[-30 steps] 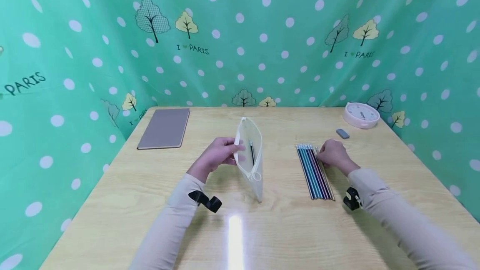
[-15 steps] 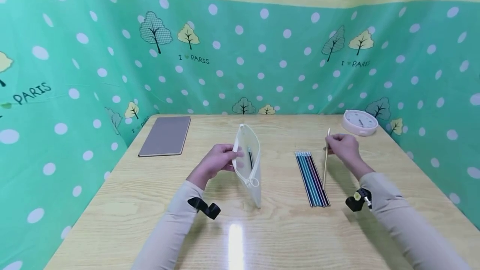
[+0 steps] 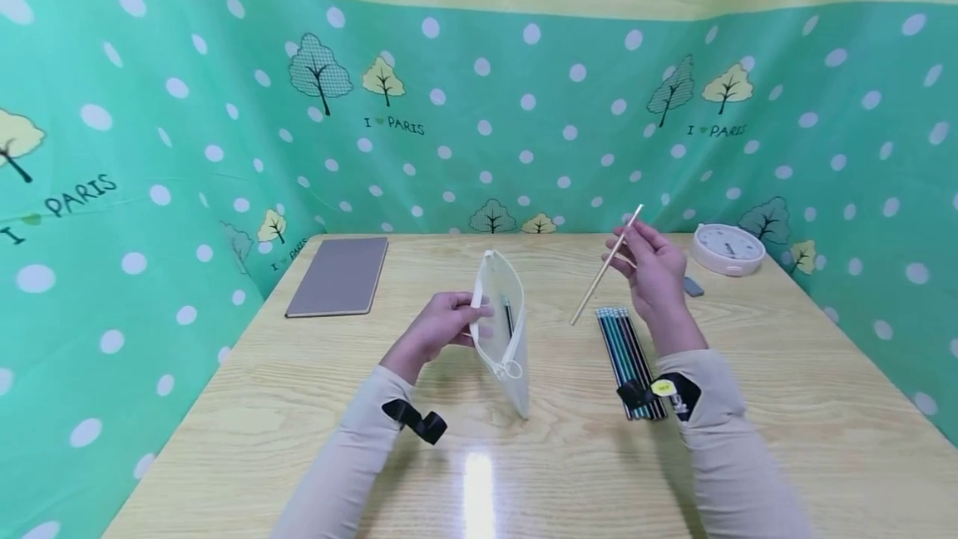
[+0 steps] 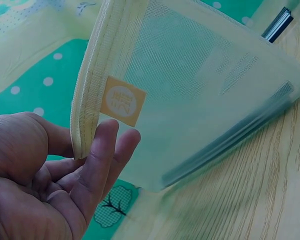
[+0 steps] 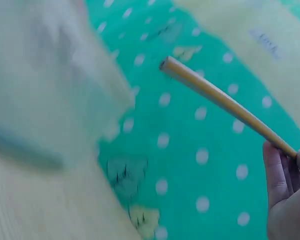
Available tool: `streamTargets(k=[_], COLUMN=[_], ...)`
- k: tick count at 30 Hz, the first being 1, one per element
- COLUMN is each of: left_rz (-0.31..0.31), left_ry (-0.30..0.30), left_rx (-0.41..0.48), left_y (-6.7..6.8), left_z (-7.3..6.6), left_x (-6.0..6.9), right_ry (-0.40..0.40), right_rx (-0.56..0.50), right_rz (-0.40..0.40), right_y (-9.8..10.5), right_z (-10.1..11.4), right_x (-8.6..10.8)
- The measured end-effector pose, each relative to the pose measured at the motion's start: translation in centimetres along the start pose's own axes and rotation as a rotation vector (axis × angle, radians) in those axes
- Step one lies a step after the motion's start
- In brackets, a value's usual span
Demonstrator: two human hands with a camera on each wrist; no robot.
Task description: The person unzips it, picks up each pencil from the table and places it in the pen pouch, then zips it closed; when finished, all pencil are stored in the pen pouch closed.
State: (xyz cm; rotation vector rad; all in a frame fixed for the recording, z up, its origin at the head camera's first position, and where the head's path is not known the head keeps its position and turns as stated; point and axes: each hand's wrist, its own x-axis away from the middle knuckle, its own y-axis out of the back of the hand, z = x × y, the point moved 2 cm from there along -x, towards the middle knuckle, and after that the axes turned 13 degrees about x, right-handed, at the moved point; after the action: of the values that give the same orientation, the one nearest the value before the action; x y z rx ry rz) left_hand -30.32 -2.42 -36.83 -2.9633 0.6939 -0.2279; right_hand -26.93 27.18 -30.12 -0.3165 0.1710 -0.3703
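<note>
Right hand (image 3: 659, 269), head view: fingers and thumb clamped on a gold pencil (image 3: 591, 292), near its upper end. Pencil is tilted, up off the table (image 3: 576, 472), lower end pointing down toward the pouch (image 3: 497, 348) but well apart from it. Left hand (image 3: 437, 327) is pinched on the pouch's edge, mouth gaping, dark pencil (image 3: 509, 318) inside. Row of pencils (image 3: 617, 356) lies by the right wrist, partly covered by it. Eraser (image 3: 693, 287) just behind that hand.

Left wrist view: thumb and fingers on either side of the zip edge, just below the label (image 4: 122, 101). Dark shapes show through the mesh; can't count them.

Right wrist view: gold pencil's free end sticks out, nothing touching it. Pouch is blurred, off to one side.

My read: step in hand is loading pencils into the pouch, this one mid-carry, more left in the row. Next move calls for bringing it across, lining the lower end up with the mouth, left hand steady so the soft sides don't close
</note>
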Motion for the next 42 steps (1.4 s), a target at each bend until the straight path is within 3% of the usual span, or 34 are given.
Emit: streamTargets(k=[6,9,11,19,25,31,42], left_rz=[0.013,0.01,0.007,-0.012,-0.012,-0.028,-0.019], left_ry=[0.001,0.005,0.001,-0.008,0.012,0.007,0.008], left_rx=[-0.008,-0.012,-0.019,-0.044,-0.05,-0.052,-0.058], left_y=[-0.4,-0.4,-0.3,-0.1,0.0,0.5,0.2], left_z=[0.0,-0.2,-0.4,-0.8,-0.4,0.0,0.2], left_x=[-0.3,-0.3,-0.3,-0.3,-0.3,-0.1,-0.2], right_ry=[-0.048,-0.033,0.003,0.169,0.25,0.294,0.289], right_rx=[-0.156,-0.215,-0.201,0.018,0.16,0.276,0.399], right_rz=[0.011,0.026,0.031,0.075,0.129,0.217,0.284], right_y=[-1.3,-1.6,-1.9,-4.2,-6.3,-7.8,-7.7], right_z=[0.0,0.3,0.6,0.6,-0.5,-1.5,-2.0], right_x=[1.2,1.4,1.5,2.3,3.8,5.0,5.6])
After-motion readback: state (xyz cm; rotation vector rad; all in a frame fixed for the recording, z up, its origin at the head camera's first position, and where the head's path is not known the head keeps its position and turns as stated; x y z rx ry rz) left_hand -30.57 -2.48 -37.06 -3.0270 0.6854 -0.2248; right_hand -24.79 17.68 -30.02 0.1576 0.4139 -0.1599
